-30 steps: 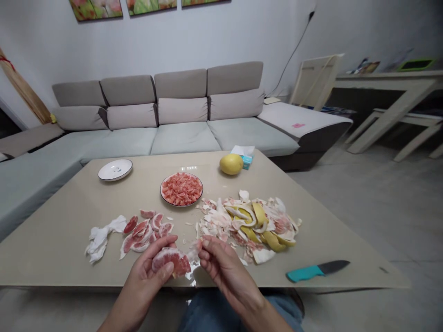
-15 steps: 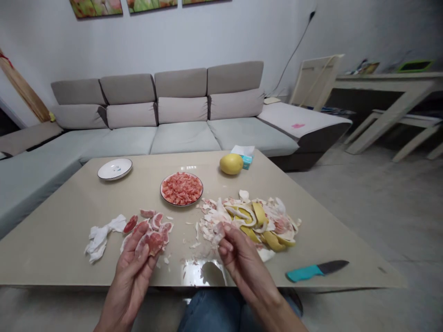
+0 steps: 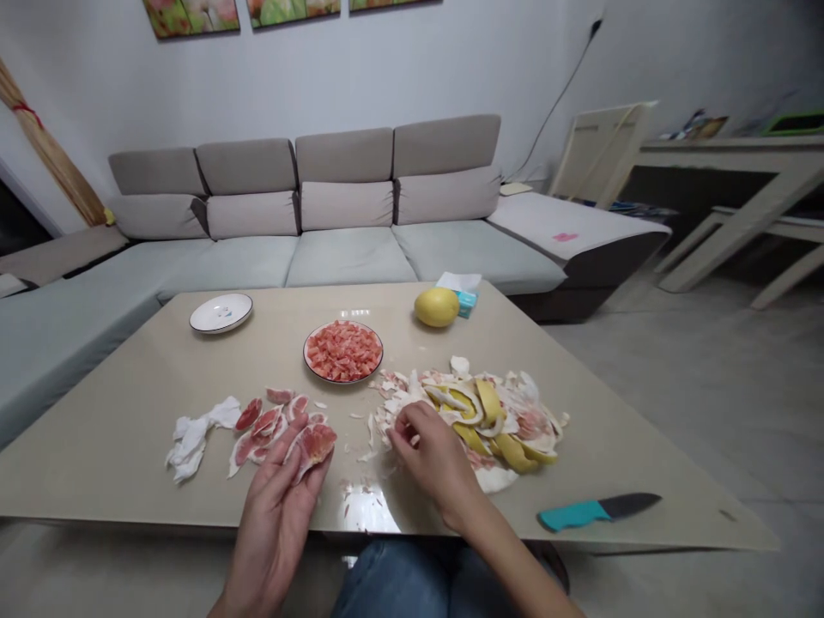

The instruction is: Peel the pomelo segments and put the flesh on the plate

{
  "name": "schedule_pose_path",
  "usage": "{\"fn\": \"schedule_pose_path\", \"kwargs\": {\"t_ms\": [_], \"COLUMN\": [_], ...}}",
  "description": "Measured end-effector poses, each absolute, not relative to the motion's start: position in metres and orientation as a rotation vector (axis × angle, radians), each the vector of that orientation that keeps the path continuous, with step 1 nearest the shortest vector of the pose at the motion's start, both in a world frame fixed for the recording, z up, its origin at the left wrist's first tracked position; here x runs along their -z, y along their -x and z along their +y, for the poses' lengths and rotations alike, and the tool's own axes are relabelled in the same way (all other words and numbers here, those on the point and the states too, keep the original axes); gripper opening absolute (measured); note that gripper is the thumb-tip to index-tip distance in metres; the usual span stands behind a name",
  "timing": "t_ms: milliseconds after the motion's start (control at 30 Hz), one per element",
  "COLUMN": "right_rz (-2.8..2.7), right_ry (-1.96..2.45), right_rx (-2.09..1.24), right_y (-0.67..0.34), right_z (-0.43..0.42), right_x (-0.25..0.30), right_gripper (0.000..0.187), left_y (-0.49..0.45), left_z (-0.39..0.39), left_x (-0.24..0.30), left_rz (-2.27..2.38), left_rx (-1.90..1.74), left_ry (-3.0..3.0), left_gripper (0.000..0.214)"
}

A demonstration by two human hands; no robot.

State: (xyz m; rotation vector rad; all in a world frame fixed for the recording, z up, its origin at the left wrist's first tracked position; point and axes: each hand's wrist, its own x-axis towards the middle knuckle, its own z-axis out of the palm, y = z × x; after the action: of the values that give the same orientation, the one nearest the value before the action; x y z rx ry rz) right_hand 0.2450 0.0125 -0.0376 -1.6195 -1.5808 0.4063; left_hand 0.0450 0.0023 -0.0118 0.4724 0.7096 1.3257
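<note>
My left hand [image 3: 280, 498] holds a pomelo segment [image 3: 313, 446] between thumb and fingers, its pink flesh partly bared. Behind that hand lie several more pomelo segments [image 3: 263, 422] with pale skin on them. My right hand [image 3: 428, 455] is over the near left edge of a heap of yellow pomelo peel [image 3: 487, 402] and white membrane. Its fingers are curled, thumb near the index fingertip; whatever is between them, if anything, I cannot make out. Farther back, a dark-rimmed plate [image 3: 305, 365] is piled with pink pomelo pieces [image 3: 344, 350].
A teal-handled knife [image 3: 598, 511] lies near the table's front right edge. Crumpled tissue [image 3: 190, 442] is at the left. Toward the back stand a white plate [image 3: 206, 319], a whole yellow pomelo [image 3: 436, 307] and a tissue pack [image 3: 467, 300]. A sofa [image 3: 348, 257] stands beyond the table.
My left hand has moved right with the segment, away from the other segments. The right hand has moved slightly left and turned; the membrane scrap it held no longer shows. The view has shifted slightly.
</note>
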Motion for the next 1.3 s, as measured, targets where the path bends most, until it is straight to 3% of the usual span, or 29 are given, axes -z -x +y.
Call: {"fn": "schedule_pose_path", "kwargs": {"t_ms": [67,167,267,500,800,1300], "right_rz": [-1.518,-1.332,-1.062,-0.881,-1.101,-0.862], "right_ry": [1.500,1.298,1.167,1.199,1.300,1.235], "right_rx": [-0.676,-1.182,-1.382,-1.273,-1.097,-1.468], "right_y": [-0.228,-0.200,-0.181,-0.178,-0.180,-0.183], "right_z": [0.004,-0.011,-0.021,-0.021,-0.023,-0.014], "right_x": [0.032,0.024,0.018,0.013,0.004,0.013], "right_gripper": [0.003,0.018,0.027,0.031,0.017,0.018], "left_y": [-0.052,-0.063,-0.072,-0.072,-0.061,-0.057], "left_z": [0.000,-0.006,-0.015,-0.028,-0.019,-0.016], "left_x": [0.011,0.010,0.008,0.014,0.015,0.016], "left_rz": [0.717,0.770,0.844,0.889,1.011,0.869], "left_rx": [-1.361,-1.392,-1.392,-1.415,-1.394,-1.262], "left_ry": [-0.498,-0.528,-0.556,-0.613,-0.715,-0.565], "left_gripper": [0.030,0.038,0.048,0.045,0.044,0.036]}}
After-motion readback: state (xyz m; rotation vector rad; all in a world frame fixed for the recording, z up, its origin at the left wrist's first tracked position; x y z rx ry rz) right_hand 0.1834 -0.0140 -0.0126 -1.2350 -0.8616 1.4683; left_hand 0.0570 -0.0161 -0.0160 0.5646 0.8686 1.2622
